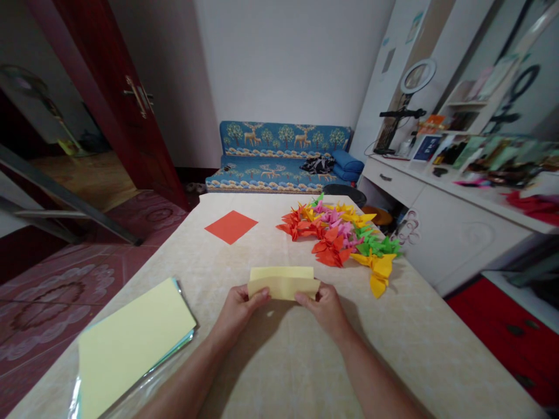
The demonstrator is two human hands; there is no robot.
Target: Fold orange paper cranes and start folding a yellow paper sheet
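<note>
A pale yellow sheet of paper, bent over along its width, is held above the table between both hands. My left hand pinches its left end, thumb on the near face. At the right end my right hand grips it the same way; the fingers behind the paper are partly hidden. Beyond the sheet to the left lies a flat orange-red paper square. Farther off on the right is a heap of folded paper pieces in red, orange, pink, green and yellow.
A stack of coloured paper, yellow on top, lies in clear wrapping at the left of the cloth-covered table. Behind stands a blue patterned sofa. A white dresser is on the right, a red door on the left.
</note>
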